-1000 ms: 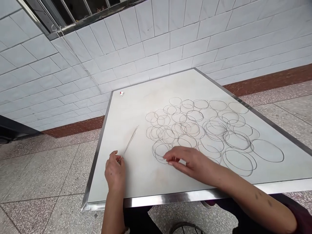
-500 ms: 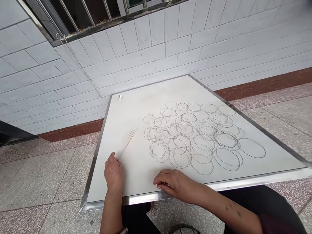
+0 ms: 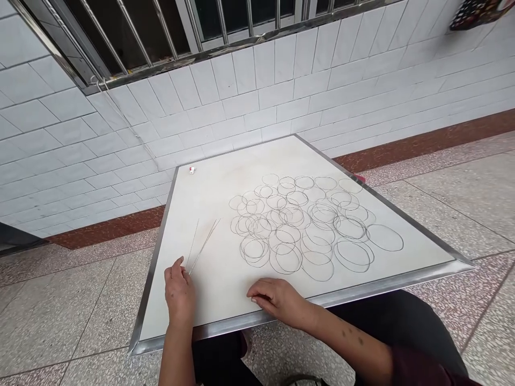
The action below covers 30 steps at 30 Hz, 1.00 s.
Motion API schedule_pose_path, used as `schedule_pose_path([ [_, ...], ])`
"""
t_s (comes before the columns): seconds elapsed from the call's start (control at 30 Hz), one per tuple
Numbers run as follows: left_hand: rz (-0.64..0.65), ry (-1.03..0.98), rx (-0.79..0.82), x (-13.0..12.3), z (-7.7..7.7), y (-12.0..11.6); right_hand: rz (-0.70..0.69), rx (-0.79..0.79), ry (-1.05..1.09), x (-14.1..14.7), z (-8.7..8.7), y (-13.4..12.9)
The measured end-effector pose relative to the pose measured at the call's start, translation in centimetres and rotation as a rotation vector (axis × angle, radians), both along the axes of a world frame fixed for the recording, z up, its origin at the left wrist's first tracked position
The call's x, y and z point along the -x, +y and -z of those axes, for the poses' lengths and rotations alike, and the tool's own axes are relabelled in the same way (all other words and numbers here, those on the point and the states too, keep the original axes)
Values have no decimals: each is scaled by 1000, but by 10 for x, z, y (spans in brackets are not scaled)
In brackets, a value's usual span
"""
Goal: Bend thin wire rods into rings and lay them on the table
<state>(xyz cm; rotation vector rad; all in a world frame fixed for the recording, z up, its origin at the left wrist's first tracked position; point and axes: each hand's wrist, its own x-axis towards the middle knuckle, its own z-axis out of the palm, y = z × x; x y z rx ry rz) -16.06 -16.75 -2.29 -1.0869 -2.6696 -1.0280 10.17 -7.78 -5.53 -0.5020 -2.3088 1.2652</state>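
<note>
My left hand (image 3: 179, 292) is at the left of the white table, its fingers closed at the near end of one thin straight wire (image 3: 193, 239). Just right of that wire, a small bundle of similar thin wires (image 3: 206, 241) lies slanted on the tabletop, its near end close to my fingers. My right hand (image 3: 277, 301) rests by the table's front edge. Its fingers are curled toward the thumb, with nothing visible in them. Beyond it, many thin wire rings (image 3: 288, 256) lie flat and overlap one another.
The white table (image 3: 225, 171) has a metal rim (image 3: 233, 324). A small red-and-white object (image 3: 192, 170) sits at its far left corner. Behind stand a tiled wall (image 3: 225, 115) and a barred window (image 3: 169, 32). A dark patterned item (image 3: 475, 15) shows at the upper right.
One wire now lies apart from the bundle, to its left, at my left hand. My right hand has stayed by the front edge. The view has shifted somewhat.
</note>
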Motion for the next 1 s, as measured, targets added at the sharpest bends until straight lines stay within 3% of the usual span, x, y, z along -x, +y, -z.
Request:
schedule_pose_path([
  [0.47, 19, -287, -336, -10, -26, -11, 3, -92, 27, 0, 1, 3],
  [0.57, 114, -434, -373, -30, -35, -10, 9, 87, 88, 2, 0, 2],
  [0.7, 327, -668, -327, -76, -40, -8, 98, 544, 274, 4, -5, 0],
  [0.77, 415, -758, -280, -98, -38, -7, 103, 688, 347, 2, -10, -1],
  [0.87, 510, -826, -263, -124, -33, -8, 104, 767, 371, -8, -23, -3],
  [1.0, 534, -789, -236, -141, -36, -13, 122, 798, 359, -21, -35, -7],
])
